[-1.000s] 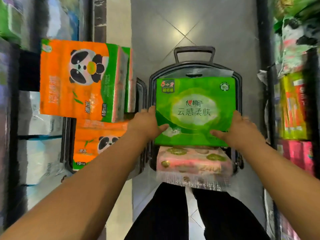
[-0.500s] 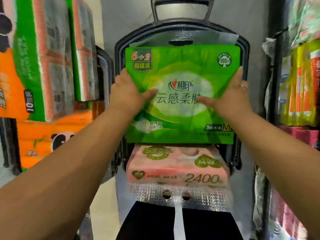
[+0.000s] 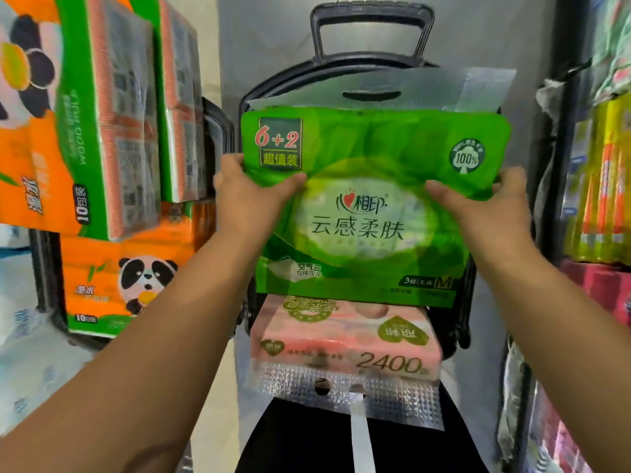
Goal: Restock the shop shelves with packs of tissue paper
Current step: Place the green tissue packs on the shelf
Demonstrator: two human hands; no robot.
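Note:
A green pack of tissue paper [image 3: 368, 213] with white lettering is held flat in front of me, above a dark plastic basket [image 3: 372, 25] on the floor. My left hand [image 3: 246, 196] grips its left edge and my right hand [image 3: 491, 206] grips its right edge, thumbs on top. Beneath it a pink tissue pack [image 3: 345, 339] marked 2400 lies in the basket, its clear handle flap pointing toward me.
Orange panda tissue packs [image 3: 85, 114] stand stacked on the left, another [image 3: 126, 281] below them in a second dark basket. White packs [image 3: 17, 302] fill the lower left shelf. Yellow [image 3: 601, 186] and red [image 3: 607, 288] packs line the right shelf. Grey floor tiles lie ahead.
Both hands have slid up the sides of the green pack and raised it closer to the camera. The view has tilted down and nearer to the basket.

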